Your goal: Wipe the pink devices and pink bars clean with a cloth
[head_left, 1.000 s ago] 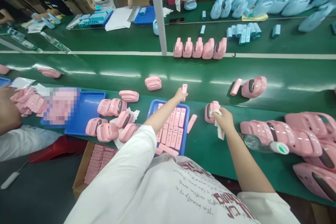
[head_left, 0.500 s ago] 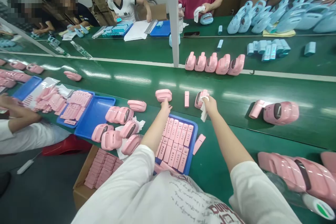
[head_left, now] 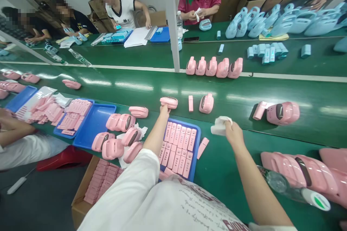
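My left hand (head_left: 164, 110) reaches forward and closes on the near edge of a pink device (head_left: 168, 102) lying flat at the belt's edge. My right hand (head_left: 233, 133) is pulled back over the green table and pinches a white cloth (head_left: 221, 125). A second pink device (head_left: 206, 103) stands upright on the belt, free of both hands, with a small pink remote (head_left: 190, 103) lying beside it. Below my left arm sits a blue tray (head_left: 197, 151) filled with rows of pink remotes.
Several pink devices (head_left: 119, 137) are piled left of the tray, with more at the right (head_left: 295, 169) beside a clear bottle (head_left: 292, 191). A row of pink devices (head_left: 214, 67) stands past the belt. A white post (head_left: 173, 21) rises there. Other people work across the table and at the left.
My right hand has let go of the upright pink device on the belt and drawn back with the cloth. My left hand, having put the small remote down, has moved left onto the flat device.
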The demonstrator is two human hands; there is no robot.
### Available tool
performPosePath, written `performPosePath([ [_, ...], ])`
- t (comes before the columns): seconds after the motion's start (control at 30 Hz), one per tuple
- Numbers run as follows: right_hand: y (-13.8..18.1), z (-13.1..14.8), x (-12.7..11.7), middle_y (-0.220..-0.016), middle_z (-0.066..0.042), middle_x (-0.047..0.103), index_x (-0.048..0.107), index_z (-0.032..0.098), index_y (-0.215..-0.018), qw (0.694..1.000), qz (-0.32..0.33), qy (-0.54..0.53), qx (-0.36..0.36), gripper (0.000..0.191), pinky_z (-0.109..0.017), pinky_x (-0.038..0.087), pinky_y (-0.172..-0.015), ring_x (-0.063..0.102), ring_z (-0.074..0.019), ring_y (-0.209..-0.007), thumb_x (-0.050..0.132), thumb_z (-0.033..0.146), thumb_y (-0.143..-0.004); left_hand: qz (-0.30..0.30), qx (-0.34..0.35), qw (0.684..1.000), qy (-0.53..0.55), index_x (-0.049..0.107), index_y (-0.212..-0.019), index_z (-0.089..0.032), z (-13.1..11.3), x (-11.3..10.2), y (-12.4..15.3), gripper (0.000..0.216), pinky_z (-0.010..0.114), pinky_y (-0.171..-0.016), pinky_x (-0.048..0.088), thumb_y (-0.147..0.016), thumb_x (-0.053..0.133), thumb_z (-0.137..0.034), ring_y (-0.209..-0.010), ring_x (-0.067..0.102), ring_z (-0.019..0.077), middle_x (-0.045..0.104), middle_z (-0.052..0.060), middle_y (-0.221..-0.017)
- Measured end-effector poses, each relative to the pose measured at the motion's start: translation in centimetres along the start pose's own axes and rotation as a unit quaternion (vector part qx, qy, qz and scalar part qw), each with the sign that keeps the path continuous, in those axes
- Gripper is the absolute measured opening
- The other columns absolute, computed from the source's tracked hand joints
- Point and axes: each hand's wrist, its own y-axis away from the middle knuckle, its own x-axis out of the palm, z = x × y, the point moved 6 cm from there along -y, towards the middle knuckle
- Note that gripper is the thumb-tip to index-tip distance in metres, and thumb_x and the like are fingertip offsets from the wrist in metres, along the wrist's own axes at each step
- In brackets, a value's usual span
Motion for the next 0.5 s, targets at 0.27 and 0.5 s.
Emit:
performPosePath([
  [0.27,12.8,-8.5,1.6,-0.094,-0.006,0.071,0.063,0.026,-0.084,0.936,0.096,-0.283,0.186,0.033,-0.042,0.055,-0.078,0.066,-0.0258,-0.094,0.061,0.050,-0.060,0.352,-0.100,0.924,0.109,0.059,-0.117,-0.022,4.0,-2.2,14.1,0.059,0.052,-0.090,0.048,-0.075,0.055,-0.063,-0.115,0.056,0.0344,0.065,0.011,-0.118],
  [0.5,16.2,-5.3,-8.8,-0.112,-0.004,0.064,0.060,0.033,-0.107,0.937,-0.105,-0.332,0.031,0.038,-0.056,0.047,-0.094,0.060,-0.0269,-0.107,0.048,0.037,-0.072,0.410,-0.141,0.901,0.008,0.059,-0.117,-0.025,7.4,-6.0,21.9,0.064,0.053,-0.103,0.038,-0.061,0.073,-0.054,-0.130,0.044,0.0346,0.062,0.007,-0.124],
])
